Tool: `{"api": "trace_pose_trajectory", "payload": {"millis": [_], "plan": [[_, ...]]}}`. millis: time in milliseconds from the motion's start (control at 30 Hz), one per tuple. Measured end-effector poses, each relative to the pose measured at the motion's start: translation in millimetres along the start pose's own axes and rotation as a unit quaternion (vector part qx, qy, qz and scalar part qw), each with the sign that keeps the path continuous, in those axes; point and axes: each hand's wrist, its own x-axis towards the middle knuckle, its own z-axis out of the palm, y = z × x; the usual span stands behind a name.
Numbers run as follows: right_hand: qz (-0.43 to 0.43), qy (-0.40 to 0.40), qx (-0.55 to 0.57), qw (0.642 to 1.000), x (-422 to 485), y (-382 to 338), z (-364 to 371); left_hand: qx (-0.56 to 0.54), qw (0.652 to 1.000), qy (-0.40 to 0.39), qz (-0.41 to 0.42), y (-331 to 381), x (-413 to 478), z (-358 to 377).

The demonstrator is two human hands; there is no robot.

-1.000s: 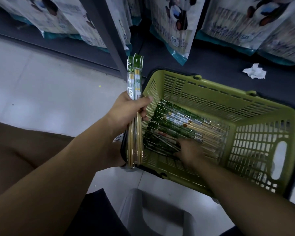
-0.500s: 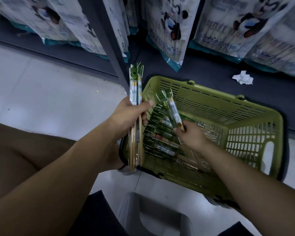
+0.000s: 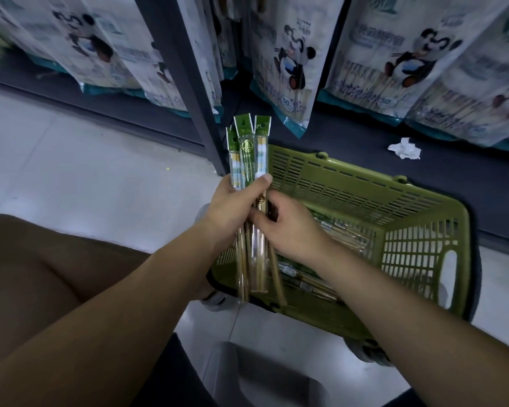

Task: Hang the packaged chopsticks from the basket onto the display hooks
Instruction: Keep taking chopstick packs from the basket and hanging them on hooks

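Note:
My left hand (image 3: 235, 207) grips an upright bundle of packaged chopsticks (image 3: 249, 154), clear sleeves with green header cards, just left of the green plastic basket (image 3: 423, 259). My right hand (image 3: 288, 227) meets the bundle from the right, its fingers curled on the packs just below my left thumb. More chopstick packs (image 3: 344, 233) lie in the bottom of the basket, partly hidden by my right forearm. No display hooks are visible.
Large panda-printed bags (image 3: 288, 63) hang along the dark shelving above the basket. A dark upright post (image 3: 188, 83) stands just behind the bundle. A crumpled white paper (image 3: 404, 148) lies on the dark base shelf. A grey stool (image 3: 265, 374) sits below me.
My right hand lifted one pack out of the basket and carried it left into the bundle held by my left hand. The view tilted up slightly.

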Motion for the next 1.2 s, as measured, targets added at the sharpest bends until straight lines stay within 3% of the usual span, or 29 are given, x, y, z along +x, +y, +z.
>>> {"api": "trace_pose_trajectory", "payload": {"millis": [100, 200, 367, 467, 567, 633, 767, 900, 1200], "plan": [[-0.014, -0.045, -0.045, 0.998, 2.1, 3.6, -4.4, 0.001, 1.000, 0.018, -0.011, 0.8, 1.9, 1.7], [-0.040, -0.024, -0.030, 0.998, 4.0, 8.3, -5.3, 0.011, 0.998, 0.059, -0.031, 2.9, 3.8, -0.5], [0.048, 0.061, 0.183, 0.980, 4.7, 24.2, 2.5, 0.031, 0.996, 0.078, -0.009, 5.7, 10.3, -5.6], [0.111, 0.068, 0.089, 0.987, 9.7, 64.7, -1.0, 0.028, 0.997, 0.068, -0.001, 5.7, 10.7, -12.6], [0.210, -0.043, -0.074, 0.974, 5.5, 119.2, -4.0, 0.014, 0.998, 0.058, -0.017, 7.8, 9.9, -23.0], [0.238, -0.076, -0.143, 0.958, -1.7, 143.4, -3.6, 0.020, 0.999, 0.049, -0.016, 8.3, 8.2, -24.0], [0.225, -0.126, -0.243, 0.935, -3.7, 164.6, 4.4, 0.015, 0.999, 0.037, -0.003, 5.8, 9.1, -22.0], [0.205, -0.116, -0.331, 0.914, 2.9, 171.0, 15.8, 0.009, 0.999, 0.043, -0.015, 4.9, 12.2, -20.9], [0.186, -0.120, -0.367, 0.904, 1.1, 174.5, 21.7, 0.021, 0.999, 0.046, -0.011, 5.9, 10.7, -17.6]]}}
